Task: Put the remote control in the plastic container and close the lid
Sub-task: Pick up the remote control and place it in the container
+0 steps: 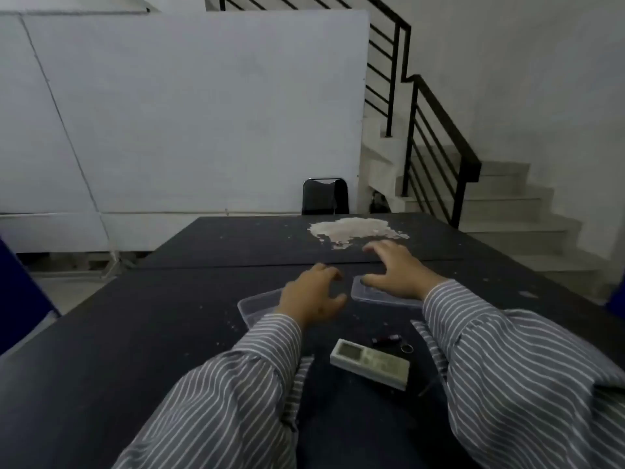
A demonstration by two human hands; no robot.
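Note:
A white remote control [370,363] with a small screen lies flat on the dark table, near me between my two forearms. Two clear plastic pieces lie further out. One [254,308] is under my left hand [313,294]; the other [378,296] is under my right hand [397,269]. I cannot tell which piece is the container and which the lid. Both hands hover over or rest on these pieces with fingers spread, gripping nothing. My striped sleeves hide parts of both pieces.
A small dark object [385,340] and a metal ring [407,349] lie just beyond the remote. A pale worn patch [351,230] marks the table's far side. A black chair [325,197] stands behind the table, with stairs and a black railing [439,143] to the right.

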